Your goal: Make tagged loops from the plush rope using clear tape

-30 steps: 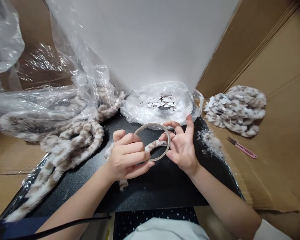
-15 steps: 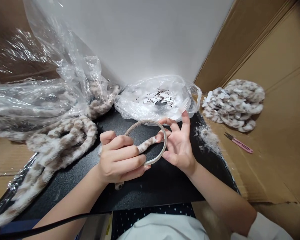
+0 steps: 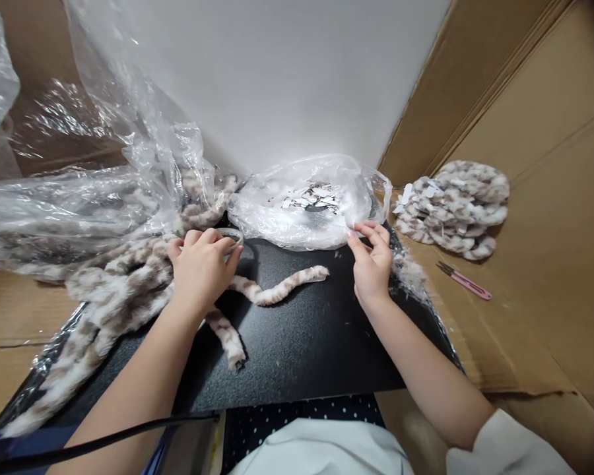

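My left hand (image 3: 200, 267) is closed on a roll of clear tape (image 3: 235, 236), low over the left of the black tabletop (image 3: 301, 356). A brown-and-white furry strip (image 3: 272, 295) lies partly beneath that hand. At its right end sits a small clear piece that looks like tape, and its other end (image 3: 230, 343) points toward me. My right hand (image 3: 373, 267) has thumb and fingertips drawn together at the front right edge of a clear plastic bag (image 3: 287, 227). What they pinch is too small to make out. White tags (image 3: 317, 196) lie in the bag.
Furry strips (image 3: 113, 284) are heaped at the left, partly under clear plastic sheeting (image 3: 99, 191). On the cardboard (image 3: 505, 336) at the right lie a bundle of furry strips (image 3: 462, 204) with tags and pink thread snips (image 3: 468, 284). Loose fluff (image 3: 410, 270) gathers at the table's right edge.
The tape roll has gone left and away from me in my left hand. My right hand has left the strip's end and moved to the bag, its fingers now together. The strip rests on the table.
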Motion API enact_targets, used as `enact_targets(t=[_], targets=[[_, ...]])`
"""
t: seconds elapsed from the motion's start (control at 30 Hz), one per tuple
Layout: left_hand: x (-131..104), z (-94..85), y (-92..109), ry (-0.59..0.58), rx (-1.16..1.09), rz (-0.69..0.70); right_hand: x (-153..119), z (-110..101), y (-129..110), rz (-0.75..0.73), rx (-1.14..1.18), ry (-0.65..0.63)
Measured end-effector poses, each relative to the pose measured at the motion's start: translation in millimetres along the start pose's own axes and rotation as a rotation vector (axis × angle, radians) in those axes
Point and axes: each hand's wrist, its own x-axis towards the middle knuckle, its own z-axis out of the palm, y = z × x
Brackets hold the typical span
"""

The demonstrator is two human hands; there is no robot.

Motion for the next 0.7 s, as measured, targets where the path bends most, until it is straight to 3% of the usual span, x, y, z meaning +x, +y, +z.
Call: enact_targets(t=[0.13,0.23,0.3,0.37,0.47,0.57,0.7], targets=[[0,1.1,-1,-0.068,0.009,-0.095,4,3,11,0.027,0.030,-0.066],[2,-8.8,21,-0.081,-0.066,-0.040,4,6,14,0.127,0.099,-0.088],[4,-14.5,43,-0.200,-0.163,0.107,5,9,15,0.185,0.166,-0.096],[6,-15.4,65,-0.392,-0.246,0.229,7,10,15,0.221,0.262,-0.121],[10,-7.1,83,-0.559,-0.275,0.226,10,9,13,0.180,0.373,-0.238],[13,3.6,81,-0.573,-0.433,0.176,11,4,10,0.026,0.390,-0.428],[12,7.0,64,-0.494,-0.906,0.092,9,-1,8,-0.102,0.366,-0.592]])
